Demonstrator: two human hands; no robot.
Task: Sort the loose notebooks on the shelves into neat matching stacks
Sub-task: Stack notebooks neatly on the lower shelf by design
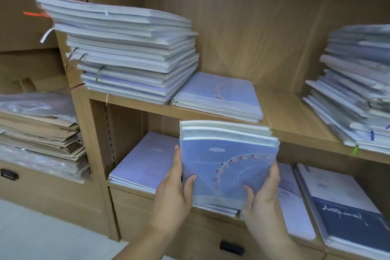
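At the far left, a pile of brown paper bags (42, 133) sits in the neighbouring bay, apart from the sorting. Next comes the tall stack of pale notebooks (130, 55) on the upper shelf (295, 116). Its top layers jut out leftwards past the upright, and ribbon markers dangle from it. Below, on the lower shelf, lies a low lavender stack (145, 164).

The left hand (175, 192) grips the left edge of a bundle of Ferris-wheel notebooks (228, 164), thumb pressed on the front cover and the other fingers hidden behind it. The bundle stands nearly upright in front of the lower shelf opening. Whether its bottom edge rests on the notebooks beneath, I cannot tell. The matching Ferris-wheel stack (219, 95) lies flat just above on the upper shelf, beside the tall stack. The right hand (263, 194) clamps the bundle's lower right corner, thumb on the cover and fingers wrapped round the edge.

The bundle's top edges are stepped, not squared, and the sleeves look slick, so a looser grip during the lift could let the rear books slide out. Swinging upward close to the overhanging tall stack risks nudging it over.

Further right, a splayed stack (354, 91) fans toward the shelf lip and could likewise slip if it is bumped. A navy notebook (348, 217) lies below it.
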